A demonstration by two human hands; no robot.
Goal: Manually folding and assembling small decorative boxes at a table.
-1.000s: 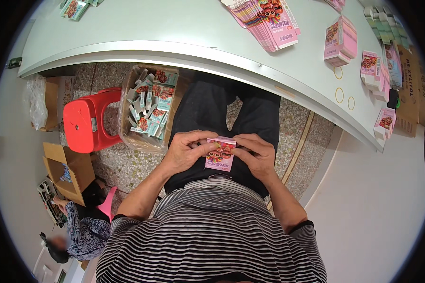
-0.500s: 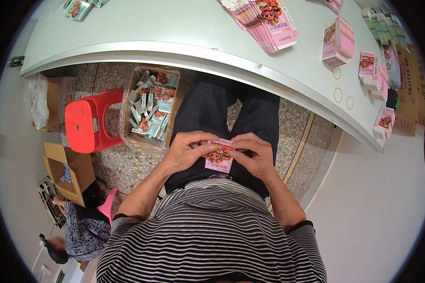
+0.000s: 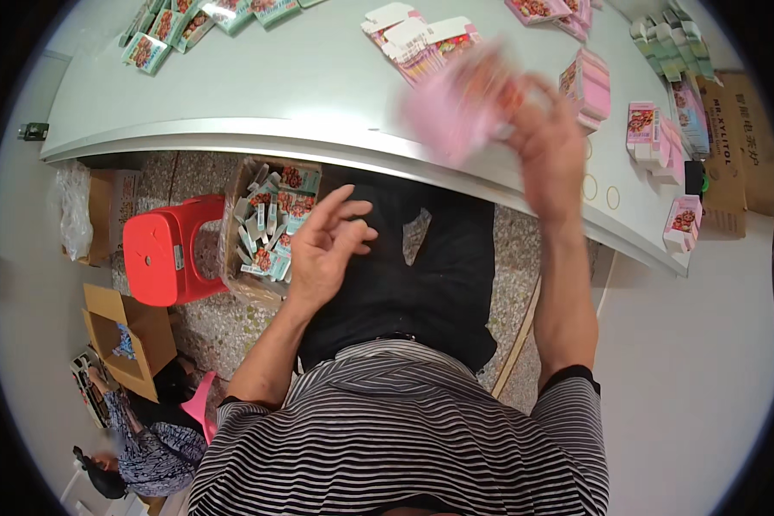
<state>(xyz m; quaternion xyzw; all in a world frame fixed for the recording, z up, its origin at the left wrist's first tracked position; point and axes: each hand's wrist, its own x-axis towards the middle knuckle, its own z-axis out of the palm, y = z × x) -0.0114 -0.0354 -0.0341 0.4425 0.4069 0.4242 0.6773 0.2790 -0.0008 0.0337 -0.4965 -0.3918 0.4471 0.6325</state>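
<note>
The person's right hand (image 3: 546, 150) is raised over the near edge of the table, right of the middle; it grasps a pink carton piece (image 3: 451, 112) by its right side, the fingers and thumb closed on it; both are blurred, so whether this is one carton or several cannot be told, nor whether it touches the tabletop; in view it overlaps the near side of a fanned pile of pink cartons (image 3: 417, 53).

The left hand (image 3: 320, 258) is released, its fingers loosely bent and spread; it hangs over the left side of the dark trousers (image 3: 396, 292), near a cardboard box (image 3: 254, 290) filled with green-and-white packs (image 3: 273, 225) in a jumble.

On the white table (image 3: 275, 99), a block of pink boxes (image 3: 586, 90) stands just beyond the right hand; thin yellow rings (image 3: 583, 187) lie nearer, along the right part; more pink boxes (image 3: 654, 142) sit farther right, with a small pink bundle (image 3: 684, 222) at the near right corner; green packs (image 3: 189, 30) lie in a group at the far left.

Left of the filled box stands a red stool (image 3: 150, 258); nearer and farther left, a co-worker (image 3: 159, 451) sits beside an open carton (image 3: 150, 344).
</note>
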